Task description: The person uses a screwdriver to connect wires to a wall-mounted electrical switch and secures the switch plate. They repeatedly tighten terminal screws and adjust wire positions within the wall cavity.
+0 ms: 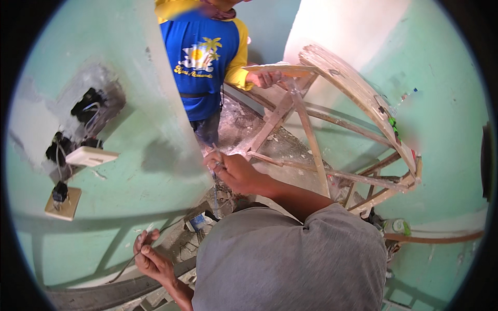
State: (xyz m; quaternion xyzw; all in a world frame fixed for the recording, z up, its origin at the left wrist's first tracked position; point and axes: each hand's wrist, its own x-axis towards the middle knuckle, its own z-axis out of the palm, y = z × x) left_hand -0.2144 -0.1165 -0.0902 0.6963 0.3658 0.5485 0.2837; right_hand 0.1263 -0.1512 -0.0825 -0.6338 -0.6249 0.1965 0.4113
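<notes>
My left hand [153, 257] is low on the left, near the green wall. Its fingers pinch a thin dark wire [122, 270], which trails down from the hand and also runs up to the right. My right hand [236, 171] is raised in front of my grey shirt, beside the wall's corner. Its fingers are closed, with a small pale thing at the fingertips that I cannot make out. Left of both hands, dark outlet boxes [88, 106] sit in a patched part of the wall, with a white cover plate [92, 156] and a beige plate [63, 203] hanging on wires.
A co-worker in a blue and yellow shirt [205, 57] stands beyond the corner, a hand holding a flat board [280, 68]. A wooden trestle frame [311, 140] leans along the right. A round container [397, 226] stands at right; a blue-white box [201, 222] lies among debris.
</notes>
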